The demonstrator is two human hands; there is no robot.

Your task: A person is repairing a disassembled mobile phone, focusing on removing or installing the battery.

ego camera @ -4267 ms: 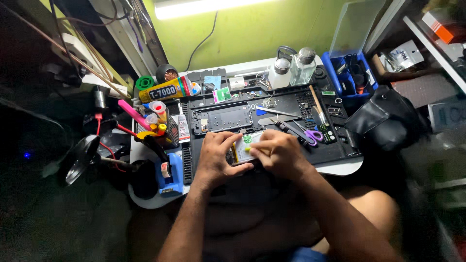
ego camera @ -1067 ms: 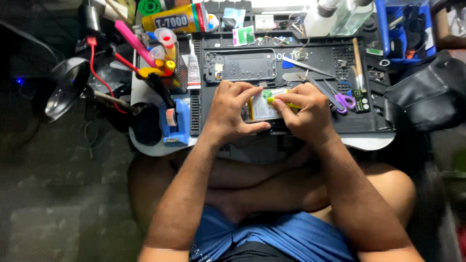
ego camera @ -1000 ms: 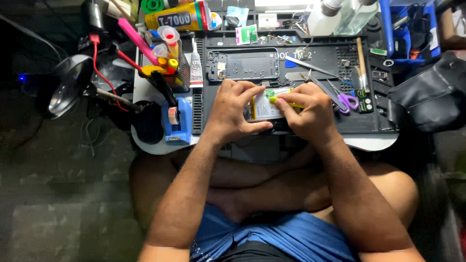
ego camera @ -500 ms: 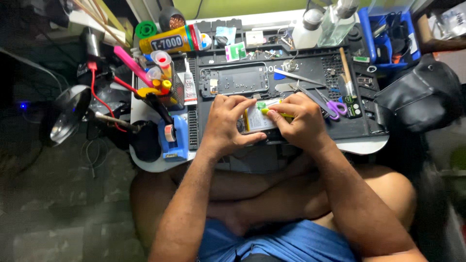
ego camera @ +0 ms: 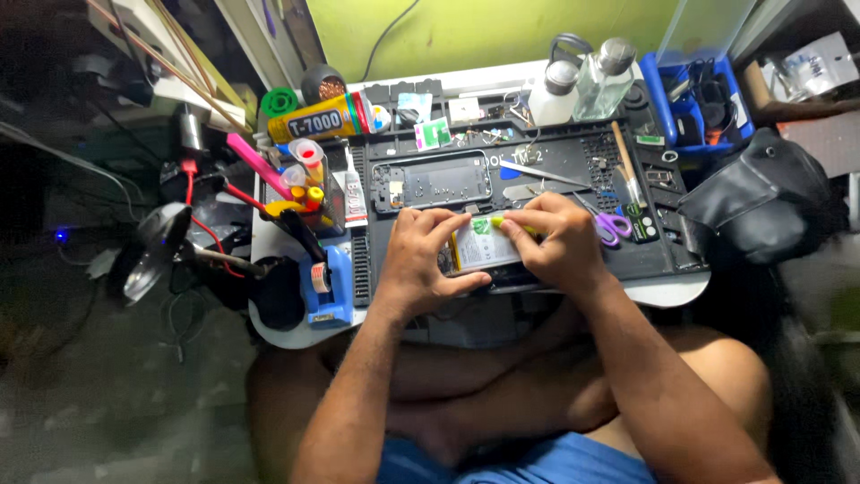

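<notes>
Opened phone (ego camera: pixel 479 246), pale battery showing: gripped at left edge by left hand (ego camera: pixel 425 260); right hand (ego camera: pixel 560 242) pinches a yellow-green tool (ego camera: pixel 511 224) on it. Black mat (ego camera: pixel 537 179) beneath; phone frame (ego camera: pixel 433 181) just beyond.

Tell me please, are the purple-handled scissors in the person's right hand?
No, the purple-handled scissors lie on the black work mat beside the right hand.

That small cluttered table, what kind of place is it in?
Probably a phone repair bench. An opened phone lies on a black work mat, a yellow glue tube and tweezers lie nearby, and both hands work on a second phone.
</notes>
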